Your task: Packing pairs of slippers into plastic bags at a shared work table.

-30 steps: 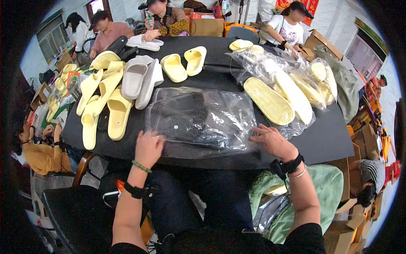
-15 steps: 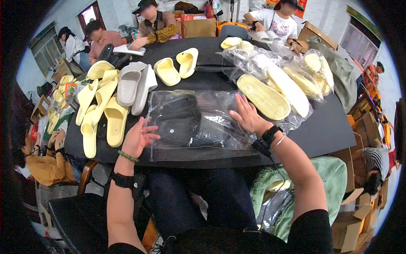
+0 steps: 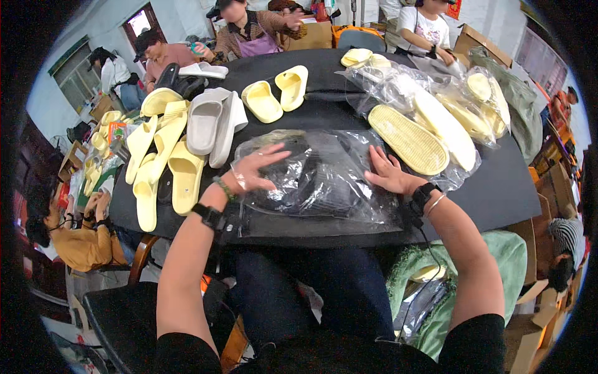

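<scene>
A clear plastic bag (image 3: 367, 209) lies flat on the black table in front of me, with a pair of black slide sandals (image 3: 333, 187) inside. Glare on the film blurs their outlines. My left hand (image 3: 256, 169) is over the bag's left part with its fingers spread, and I cannot tell how firmly it presses. At the bag's right edge rests my right hand (image 3: 393, 174), fingers stretched out, close to a bagged yellow slide (image 3: 408, 140). Neither hand grips anything.
Loose yellow slides (image 3: 187, 177) and a grey pair (image 3: 208, 124) lie to the left. Another yellow pair (image 3: 263, 101) sits beyond the bag. Bagged yellow slides (image 3: 458, 112) pile up at the right. Several people work around the table, and a green sack (image 3: 498, 255) stands at lower right.
My left hand has moved from the bag's left edge in over its top. The film has shifted and wrinkled. A person across the table has raised a hand. The whole view has shifted slightly.
</scene>
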Motion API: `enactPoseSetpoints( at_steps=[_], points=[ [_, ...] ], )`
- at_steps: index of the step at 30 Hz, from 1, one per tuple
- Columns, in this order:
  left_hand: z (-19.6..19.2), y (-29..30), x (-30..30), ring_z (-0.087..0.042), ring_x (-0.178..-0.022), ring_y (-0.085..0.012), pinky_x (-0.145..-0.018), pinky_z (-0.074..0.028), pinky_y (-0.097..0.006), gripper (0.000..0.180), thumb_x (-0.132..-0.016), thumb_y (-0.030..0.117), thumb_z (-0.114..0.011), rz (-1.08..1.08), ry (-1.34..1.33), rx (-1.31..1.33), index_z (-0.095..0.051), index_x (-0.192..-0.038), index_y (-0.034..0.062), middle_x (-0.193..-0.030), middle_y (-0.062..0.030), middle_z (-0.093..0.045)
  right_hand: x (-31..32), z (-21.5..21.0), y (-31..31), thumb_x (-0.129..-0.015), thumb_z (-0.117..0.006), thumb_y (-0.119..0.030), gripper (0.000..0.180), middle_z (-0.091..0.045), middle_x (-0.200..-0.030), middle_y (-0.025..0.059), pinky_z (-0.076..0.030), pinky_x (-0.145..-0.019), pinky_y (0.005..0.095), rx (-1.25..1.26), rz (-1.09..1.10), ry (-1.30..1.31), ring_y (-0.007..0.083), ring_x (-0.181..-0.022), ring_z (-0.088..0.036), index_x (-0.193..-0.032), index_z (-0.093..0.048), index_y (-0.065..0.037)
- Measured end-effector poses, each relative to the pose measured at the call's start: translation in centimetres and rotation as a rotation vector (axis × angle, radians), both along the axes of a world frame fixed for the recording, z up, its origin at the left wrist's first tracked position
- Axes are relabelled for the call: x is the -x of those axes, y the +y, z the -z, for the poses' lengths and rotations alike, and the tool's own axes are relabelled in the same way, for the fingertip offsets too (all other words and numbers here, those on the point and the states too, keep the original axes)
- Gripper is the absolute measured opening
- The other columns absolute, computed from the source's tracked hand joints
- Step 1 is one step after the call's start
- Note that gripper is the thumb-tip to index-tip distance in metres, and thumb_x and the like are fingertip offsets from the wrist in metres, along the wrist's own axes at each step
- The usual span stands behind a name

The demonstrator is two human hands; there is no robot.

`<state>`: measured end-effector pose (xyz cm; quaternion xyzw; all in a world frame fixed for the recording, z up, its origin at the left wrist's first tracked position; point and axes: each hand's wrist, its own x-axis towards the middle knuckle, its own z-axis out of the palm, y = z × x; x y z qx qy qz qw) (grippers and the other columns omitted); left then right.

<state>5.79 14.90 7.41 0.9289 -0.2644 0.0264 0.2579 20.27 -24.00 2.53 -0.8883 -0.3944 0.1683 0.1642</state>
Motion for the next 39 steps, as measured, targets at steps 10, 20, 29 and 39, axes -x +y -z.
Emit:
enactPoseSetpoints(
  at_steps=[10,20,29,39],
  points=[
    [3.5,-4.4,-5.5,-0.031,-0.141,-0.0395,-0.117,-0.026,-0.046,0.084,-0.075,0.053,-0.073,-0.064,0.075,-0.22,-0.047,-0.14,0.0055,-0.148,-0.0256,-0.038,0.5,-1.8,0.0,-0.045,-0.079,-0.077,0.158,0.003,-0.161,0.0201,-0.004,-0.117,0.059,0.286,-0.187,-0.117,0.0364,-0.149,0.007,-0.153,0.007,-0.003],
    [3.9,-5.4,-4.7,-0.059,-0.088,-0.0393,-0.079,-0.046,-0.047,0.021,-0.07,0.021,-0.066,-0.167,-0.126,-0.086,-0.06,-0.071,0.0009,-0.086,-0.02,-0.063,0.8,-1.8,0.1,-0.044,-0.08,-0.076,0.158,0.004,-0.161,0.0203,-0.005,-0.118,0.0558,0.305,-0.135,-0.092,0.0327,-0.149,0.009,-0.152,0.007,0.0],
    [1.7,5.5,5.4,-0.059,-0.078,-0.0406,-0.069,-0.048,-0.048,0.019,-0.069,0.02,-0.065,-0.418,-0.103,-0.295,-0.061,-0.072,0.0012,-0.081,-0.0199,-0.06,0.7,-1.3,0.7,-0.045,-0.084,-0.069,0.155,0.002,-0.161,0.0217,-0.006,-0.118,0.0553,0.283,-0.133,-0.161,0.0347,-0.149,0.007,-0.153,0.004,0.0],
    [-12.3,5.6,12.9,-0.059,-0.078,-0.0409,-0.072,-0.047,-0.05,0.022,-0.07,0.019,-0.069,-1.081,-0.573,-0.581,-0.061,-0.066,-0.0012,-0.073,-0.0213,-0.06,0.5,-0.8,0.1,-0.042,-0.08,-0.077,0.158,-0.001,-0.161,0.0203,-0.007,-0.118,0.0575,0.231,-0.129,-0.155,0.0361,-0.149,0.005,-0.153,0.004,0.0]
  ],
)
